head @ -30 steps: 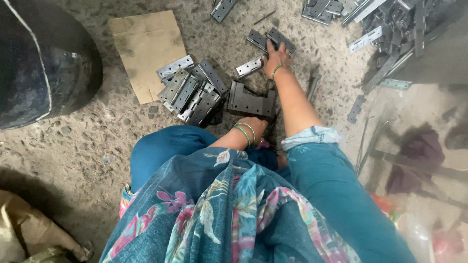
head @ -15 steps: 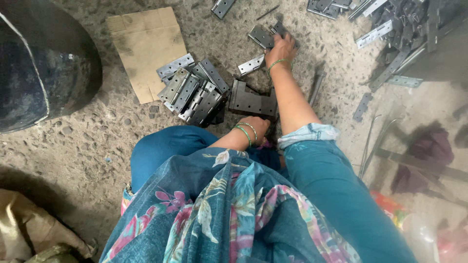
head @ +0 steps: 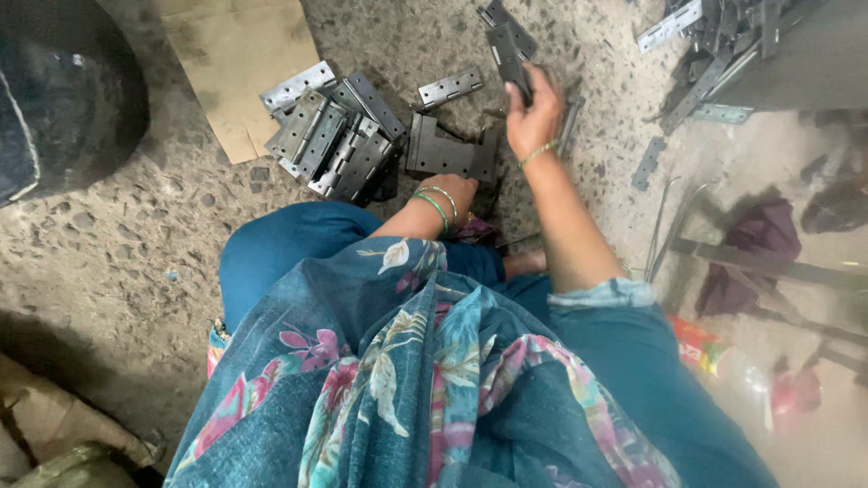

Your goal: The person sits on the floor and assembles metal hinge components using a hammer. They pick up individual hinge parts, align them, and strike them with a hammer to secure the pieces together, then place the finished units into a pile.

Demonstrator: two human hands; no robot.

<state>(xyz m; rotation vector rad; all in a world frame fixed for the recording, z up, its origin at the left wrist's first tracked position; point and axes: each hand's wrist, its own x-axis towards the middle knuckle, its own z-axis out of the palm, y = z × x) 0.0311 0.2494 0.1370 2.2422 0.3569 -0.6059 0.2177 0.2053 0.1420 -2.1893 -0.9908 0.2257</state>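
A: How was the right hand (head: 535,116) seen?

B: It was stretched to the far side, its fingers closed around a dark metal hinge (head: 508,56) that was held tilted above the floor. A thin bangle was worn at that wrist.

A: And the left hand (head: 455,192)?

B: It was set nearer the body, pressed down on the near edge of a dark folded hinge plate (head: 449,154). Whether its fingers were curled round the plate or only laid on it could not be told. Green and pale bangles were worn at the wrist.

A: What was found around the hands?

B: Just left of the plate a heap of grey hinges (head: 336,136) was piled, overlapping one another. One lighter hinge (head: 449,88) was laid flat between the heap and the raised hand. A piece of brown cardboard (head: 237,63) was spread to the far left, with the heap resting partly on its edge.

A: The surface?

B: A rough, speckled concrete floor (head: 136,235) was seen, dusty and stained. At the far right more metal strips and hinges (head: 723,45) were jumbled together. A large black rounded object (head: 63,99) was placed at the left. Thin rods and a dark cloth (head: 759,244) were scattered on the right, well apart from the hands.
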